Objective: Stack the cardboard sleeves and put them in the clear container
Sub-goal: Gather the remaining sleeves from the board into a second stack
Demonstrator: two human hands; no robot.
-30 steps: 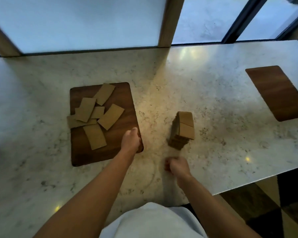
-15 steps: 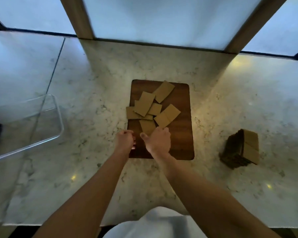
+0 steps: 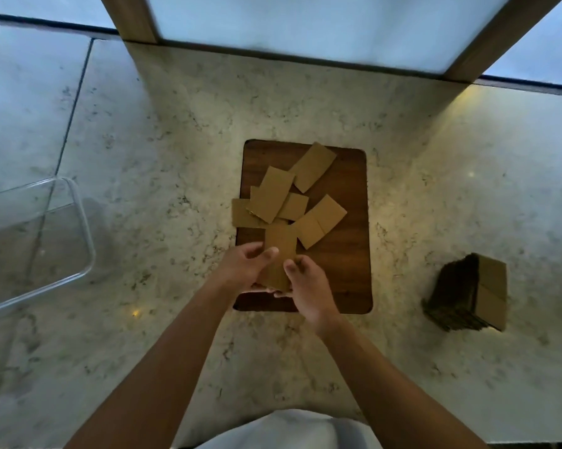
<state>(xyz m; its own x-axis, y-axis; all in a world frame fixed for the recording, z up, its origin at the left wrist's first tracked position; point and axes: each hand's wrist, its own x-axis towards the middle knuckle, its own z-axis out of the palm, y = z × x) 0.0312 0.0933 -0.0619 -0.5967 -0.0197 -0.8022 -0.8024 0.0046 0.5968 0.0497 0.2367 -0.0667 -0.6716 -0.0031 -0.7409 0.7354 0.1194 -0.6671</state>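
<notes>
Several flat brown cardboard sleeves [image 3: 274, 194] lie scattered and overlapping on a dark wooden board [image 3: 347, 273] in the middle of the marble counter. My left hand [image 3: 244, 267] and my right hand [image 3: 305, 281] meet over the board's near edge and together hold one cardboard sleeve [image 3: 281, 247], thumbs on top, its far end pointing away from me. A tidy stack of sleeves [image 3: 470, 291] stands on the counter to the right. The clear container [image 3: 78, 222] sits at the far left, with nothing in it that I can make out.
The marble counter [image 3: 163, 335] runs under everything, with a seam line at the left. Window frames [image 3: 133, 17] stand along the back edge. My white shirt shows at the bottom of the view.
My view has swung left, bringing the clear container into sight. Both hands have come together at the board's near edge and taken hold of the nearest sleeve.
</notes>
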